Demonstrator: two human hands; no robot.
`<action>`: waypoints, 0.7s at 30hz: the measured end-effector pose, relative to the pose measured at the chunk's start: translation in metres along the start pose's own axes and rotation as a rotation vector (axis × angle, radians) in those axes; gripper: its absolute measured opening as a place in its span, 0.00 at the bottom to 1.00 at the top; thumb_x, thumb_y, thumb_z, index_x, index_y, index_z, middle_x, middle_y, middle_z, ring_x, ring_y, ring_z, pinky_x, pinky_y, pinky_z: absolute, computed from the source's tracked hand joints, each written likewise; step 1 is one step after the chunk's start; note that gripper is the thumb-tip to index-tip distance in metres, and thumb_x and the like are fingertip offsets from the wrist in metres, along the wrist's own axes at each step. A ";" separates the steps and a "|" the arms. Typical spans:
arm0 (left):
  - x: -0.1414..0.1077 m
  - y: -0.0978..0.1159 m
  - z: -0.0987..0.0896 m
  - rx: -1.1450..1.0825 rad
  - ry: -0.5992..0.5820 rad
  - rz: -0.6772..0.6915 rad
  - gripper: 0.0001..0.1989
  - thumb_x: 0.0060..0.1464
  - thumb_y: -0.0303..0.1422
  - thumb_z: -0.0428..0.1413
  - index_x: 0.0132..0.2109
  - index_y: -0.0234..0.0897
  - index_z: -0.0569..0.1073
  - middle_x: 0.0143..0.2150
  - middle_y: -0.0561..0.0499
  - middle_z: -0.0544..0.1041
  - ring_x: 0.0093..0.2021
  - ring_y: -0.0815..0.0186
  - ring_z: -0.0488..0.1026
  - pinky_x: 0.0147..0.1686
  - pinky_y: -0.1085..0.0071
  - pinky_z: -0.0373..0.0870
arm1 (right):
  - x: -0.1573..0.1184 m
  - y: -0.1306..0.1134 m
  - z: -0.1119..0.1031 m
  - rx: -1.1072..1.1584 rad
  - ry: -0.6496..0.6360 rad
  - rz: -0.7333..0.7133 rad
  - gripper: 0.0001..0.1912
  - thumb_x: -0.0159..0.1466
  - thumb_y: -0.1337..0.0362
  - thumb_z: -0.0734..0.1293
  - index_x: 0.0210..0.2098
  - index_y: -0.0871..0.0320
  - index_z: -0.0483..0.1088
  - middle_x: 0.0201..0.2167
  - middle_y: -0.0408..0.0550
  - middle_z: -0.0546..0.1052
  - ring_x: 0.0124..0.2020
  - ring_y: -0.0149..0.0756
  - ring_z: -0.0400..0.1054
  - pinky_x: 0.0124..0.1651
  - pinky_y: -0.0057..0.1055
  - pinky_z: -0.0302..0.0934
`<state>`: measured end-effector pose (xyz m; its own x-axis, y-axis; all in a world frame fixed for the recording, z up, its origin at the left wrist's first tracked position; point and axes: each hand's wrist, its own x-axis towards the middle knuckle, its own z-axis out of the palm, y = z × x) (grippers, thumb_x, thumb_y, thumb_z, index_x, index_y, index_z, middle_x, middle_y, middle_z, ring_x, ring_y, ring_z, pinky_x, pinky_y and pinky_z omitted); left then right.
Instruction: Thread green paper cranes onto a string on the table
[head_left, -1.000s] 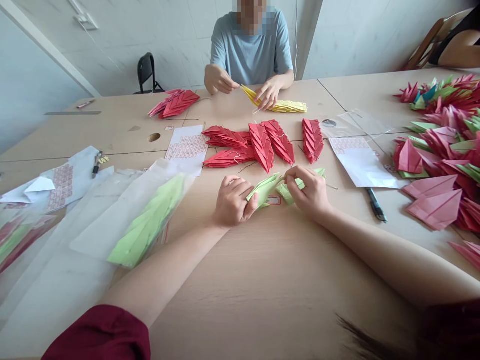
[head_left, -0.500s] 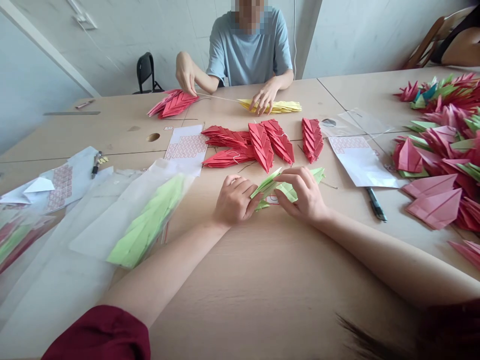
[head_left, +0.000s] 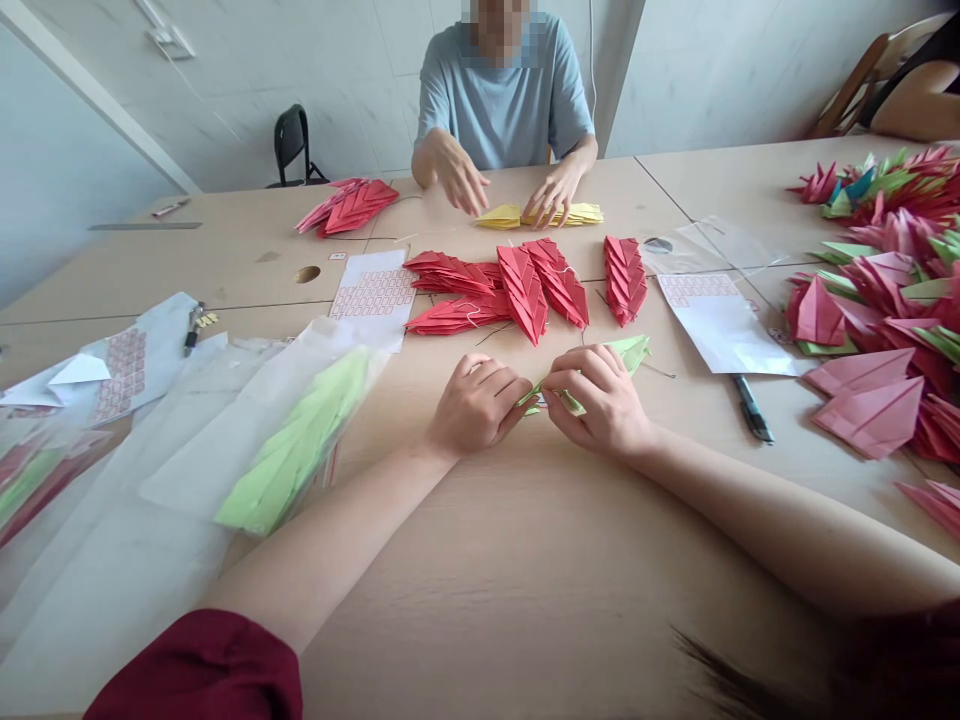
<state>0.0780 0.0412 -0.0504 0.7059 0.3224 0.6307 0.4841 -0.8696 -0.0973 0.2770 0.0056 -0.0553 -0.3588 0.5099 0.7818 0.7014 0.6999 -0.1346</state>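
Note:
Between my hands, near the middle of the view, is a light green folded paper piece (head_left: 631, 352). My left hand (head_left: 480, 405) is closed on its left end, fingers curled. My right hand (head_left: 598, 398) pinches it close to the left fingertips and covers most of it. The green paper's right end sticks out past the right hand. Just beyond the hands lie red folded paper bundles (head_left: 523, 293), and a separate red bundle (head_left: 625, 280) stands apart to their right.
Green paper in a clear bag (head_left: 300, 440) lies left. White sticker sheets (head_left: 373, 290) and a pen (head_left: 752, 410) flank the work. A pink, red and green paper pile (head_left: 892, 300) fills the right. Opposite, a person (head_left: 499, 110) handles yellow paper (head_left: 577, 214).
My right hand has moved slightly left, closer to my left hand, and now covers more of the green paper. The other person's hand has left the thread and moved toward the yellow paper.

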 end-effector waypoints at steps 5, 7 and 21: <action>-0.001 -0.002 0.001 0.007 0.047 -0.008 0.07 0.64 0.33 0.48 0.39 0.35 0.68 0.30 0.51 0.74 0.33 0.65 0.67 0.40 0.64 0.58 | 0.000 0.006 0.000 0.019 -0.001 0.070 0.03 0.63 0.69 0.65 0.37 0.56 0.66 0.37 0.48 0.73 0.37 0.37 0.63 0.41 0.36 0.57; 0.000 -0.002 0.001 0.013 0.031 -0.015 0.09 0.64 0.34 0.48 0.38 0.35 0.68 0.30 0.51 0.74 0.33 0.64 0.67 0.40 0.64 0.59 | 0.000 0.005 -0.001 0.038 -0.018 0.049 0.04 0.63 0.69 0.65 0.38 0.56 0.67 0.37 0.48 0.73 0.37 0.36 0.64 0.41 0.36 0.57; 0.000 0.004 -0.005 0.141 0.140 0.075 0.07 0.62 0.32 0.49 0.35 0.36 0.67 0.27 0.54 0.74 0.30 0.67 0.69 0.45 0.63 0.60 | 0.001 -0.010 -0.002 0.047 0.003 0.043 0.05 0.60 0.71 0.66 0.35 0.56 0.68 0.44 0.50 0.72 0.41 0.38 0.66 0.43 0.37 0.59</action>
<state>0.0775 0.0355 -0.0468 0.6689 0.1954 0.7172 0.5075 -0.8250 -0.2485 0.2707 -0.0021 -0.0514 -0.3273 0.5388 0.7762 0.6866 0.7000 -0.1964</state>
